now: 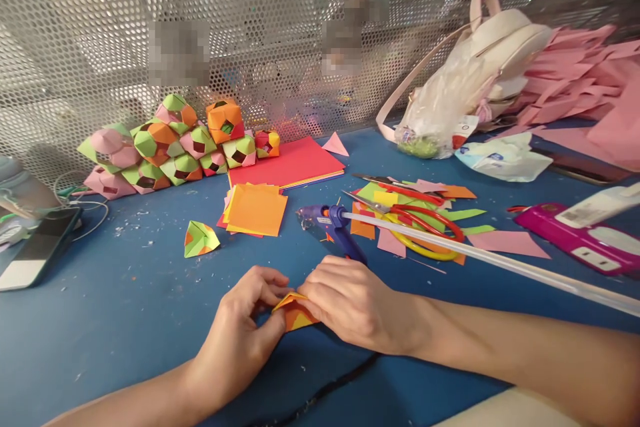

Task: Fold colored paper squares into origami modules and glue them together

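Low in the middle of the head view, a folded yellow and orange paper piece [299, 315] is held between both hands. My left hand [250, 320] grips its left side, fingers bent and thumb at the near edge. On the right side, my right hand [353, 303] is closed over the paper, its fingertips partly hidden. A green and orange folded piece [200, 239] lies on the blue table to the left. Farther back sits a stack of orange square sheets [256, 209]. Just beyond my right hand lies a blue glue gun [334, 225] with a long clear stick.
Folded paper balls [156, 141] are piled at the back left beside red sheets [287, 161]. Scissors [425, 213] lie on paper scraps. A purple power strip [575, 233], a bag [505, 40] and pink paper are at the right. A phone [43, 247] lies left; a black cord [330, 388] lies in front.
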{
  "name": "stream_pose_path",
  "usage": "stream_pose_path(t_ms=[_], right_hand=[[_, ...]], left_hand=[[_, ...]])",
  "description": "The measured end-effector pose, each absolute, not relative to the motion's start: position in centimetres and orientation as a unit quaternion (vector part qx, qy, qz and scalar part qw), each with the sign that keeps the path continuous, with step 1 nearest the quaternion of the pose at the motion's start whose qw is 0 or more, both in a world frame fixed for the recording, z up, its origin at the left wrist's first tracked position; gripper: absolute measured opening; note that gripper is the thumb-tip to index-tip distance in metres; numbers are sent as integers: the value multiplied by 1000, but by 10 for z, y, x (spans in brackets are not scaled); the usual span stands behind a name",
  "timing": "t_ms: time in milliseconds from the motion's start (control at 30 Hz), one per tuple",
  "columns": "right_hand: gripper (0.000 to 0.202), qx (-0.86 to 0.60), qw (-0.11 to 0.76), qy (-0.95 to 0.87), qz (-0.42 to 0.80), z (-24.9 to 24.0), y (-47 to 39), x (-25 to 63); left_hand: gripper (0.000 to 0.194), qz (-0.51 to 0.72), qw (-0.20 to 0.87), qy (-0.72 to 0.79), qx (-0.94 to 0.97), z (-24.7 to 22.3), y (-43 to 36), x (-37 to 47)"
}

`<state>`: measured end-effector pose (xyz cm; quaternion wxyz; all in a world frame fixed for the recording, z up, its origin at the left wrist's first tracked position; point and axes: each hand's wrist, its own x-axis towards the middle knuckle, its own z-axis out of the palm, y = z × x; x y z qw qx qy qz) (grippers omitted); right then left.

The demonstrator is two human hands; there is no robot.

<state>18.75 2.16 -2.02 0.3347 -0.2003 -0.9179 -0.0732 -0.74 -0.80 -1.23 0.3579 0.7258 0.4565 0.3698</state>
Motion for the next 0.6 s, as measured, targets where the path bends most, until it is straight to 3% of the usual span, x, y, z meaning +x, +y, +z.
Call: stream_pose_path(t_ms=[167, 600], right_hand=[[27, -183, 321, -926, -75, -22, 22, 187], [31, -191, 335, -920, -69, -19, 21, 189]], left_hand=[[18, 341, 404, 464, 711, -11, -8, -6], [21, 341, 396, 466, 714, -11, -6, -5]])
